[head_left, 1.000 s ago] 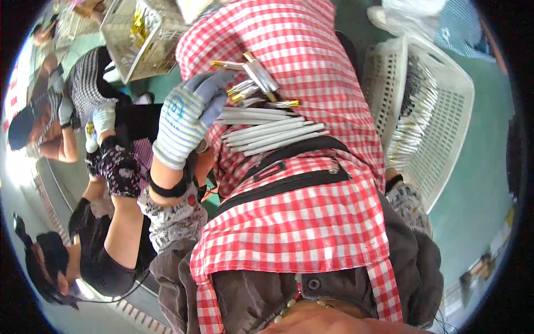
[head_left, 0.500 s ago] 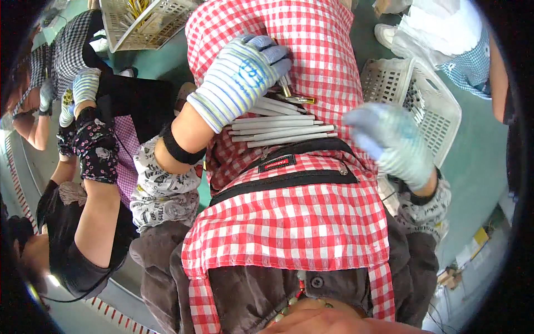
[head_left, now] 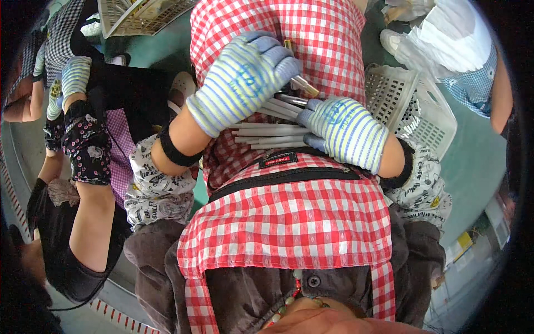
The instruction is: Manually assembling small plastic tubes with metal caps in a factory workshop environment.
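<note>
My left hand [head_left: 245, 78], in a blue-and-white striped glove, is curled closed above my lap. Short metal tubes with gold-coloured ends [head_left: 306, 86] stick out from under its fingers; its palm side is hidden. My right hand [head_left: 347, 131], in a matching glove, has its fingers bent round the right ends of slim white rods [head_left: 267, 133]. Several such rods lie side by side across my red-and-white checked apron [head_left: 289, 209]. Between the hands, shiny metal shafts [head_left: 292, 100] show near the right fingertips. How many rods the right fingers hold is hidden.
To the right of my lap stands a white plastic crate [head_left: 436, 119] with white rods inside. Another crate [head_left: 139, 22] with yellowish sticks is at the far left. A co-worker's gloved hand [head_left: 76, 78] is on the left; another person in blue check [head_left: 473, 86] is at the right.
My right hand has come left from beside the crate onto the white rods, and its fingers have closed there. My left hand stays nearly in place; the gold-ended pieces at it have shifted.
</note>
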Demonstrator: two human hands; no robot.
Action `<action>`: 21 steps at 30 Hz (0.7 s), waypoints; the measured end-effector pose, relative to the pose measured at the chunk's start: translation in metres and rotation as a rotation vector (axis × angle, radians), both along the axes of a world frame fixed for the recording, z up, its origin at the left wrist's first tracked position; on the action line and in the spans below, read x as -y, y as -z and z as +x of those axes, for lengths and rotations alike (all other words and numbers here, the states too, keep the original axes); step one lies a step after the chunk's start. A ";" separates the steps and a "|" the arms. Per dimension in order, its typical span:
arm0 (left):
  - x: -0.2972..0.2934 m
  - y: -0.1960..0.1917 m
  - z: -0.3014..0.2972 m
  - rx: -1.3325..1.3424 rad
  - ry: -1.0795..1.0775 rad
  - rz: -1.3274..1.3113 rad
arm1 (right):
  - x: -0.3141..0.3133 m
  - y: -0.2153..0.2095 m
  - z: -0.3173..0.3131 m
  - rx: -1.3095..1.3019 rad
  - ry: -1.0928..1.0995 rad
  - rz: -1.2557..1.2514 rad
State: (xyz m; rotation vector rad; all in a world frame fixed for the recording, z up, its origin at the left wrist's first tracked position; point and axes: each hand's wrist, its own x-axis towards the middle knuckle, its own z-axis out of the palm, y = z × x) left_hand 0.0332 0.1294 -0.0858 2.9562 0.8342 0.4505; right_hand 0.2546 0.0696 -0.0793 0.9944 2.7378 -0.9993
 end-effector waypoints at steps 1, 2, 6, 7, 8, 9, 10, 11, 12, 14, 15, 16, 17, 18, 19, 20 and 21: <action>0.001 -0.002 -0.004 0.091 -0.003 -0.041 | 0.000 -0.002 -0.001 0.001 0.006 0.004; 0.003 -0.008 -0.007 0.091 -0.004 -0.039 | -0.002 -0.004 -0.002 0.001 0.005 0.005; 0.014 -0.031 -0.019 0.305 -0.085 -0.162 | -0.006 -0.010 -0.004 0.021 -0.020 -0.072; 0.017 -0.030 -0.025 0.289 -0.126 -0.199 | -0.006 -0.011 -0.004 0.010 -0.032 -0.071; 0.019 -0.031 -0.031 0.269 -0.171 -0.239 | -0.007 -0.014 -0.002 0.010 -0.033 -0.072; 0.022 -0.035 -0.035 0.275 -0.194 -0.286 | -0.009 -0.017 0.003 -0.063 -0.019 -0.058; 0.024 -0.034 -0.039 0.276 -0.192 -0.287 | -0.008 -0.019 0.009 -0.134 -0.003 -0.045; 0.029 -0.034 -0.043 0.338 -0.213 -0.339 | -0.005 -0.020 0.017 -0.275 0.052 -0.033; 0.034 -0.033 -0.048 0.399 -0.233 -0.391 | -0.004 -0.022 0.025 -0.277 0.048 -0.032; 0.040 -0.033 -0.053 0.348 -0.221 -0.392 | -0.004 -0.030 0.038 -0.585 0.136 0.047; 0.043 -0.033 -0.051 0.364 -0.215 -0.472 | -0.006 -0.039 0.040 -0.670 0.284 -0.167; 0.046 -0.034 -0.049 0.380 -0.210 -0.553 | -0.003 -0.042 0.044 -0.668 0.285 -0.165; 0.048 -0.035 -0.045 0.370 -0.221 -0.607 | 0.002 -0.046 0.050 -0.786 0.367 -0.209; 0.047 -0.035 -0.042 0.371 -0.220 -0.606 | 0.004 -0.048 0.054 -0.903 0.449 -0.254; 0.047 -0.036 -0.040 0.315 -0.215 -0.585 | 0.002 -0.042 0.054 -1.058 0.393 -0.364; 0.046 -0.035 -0.037 0.261 -0.202 -0.568 | 0.002 -0.045 0.054 -1.055 0.401 -0.360; 0.045 -0.033 -0.035 0.292 -0.199 -0.558 | 0.002 -0.048 0.052 -1.092 0.396 -0.467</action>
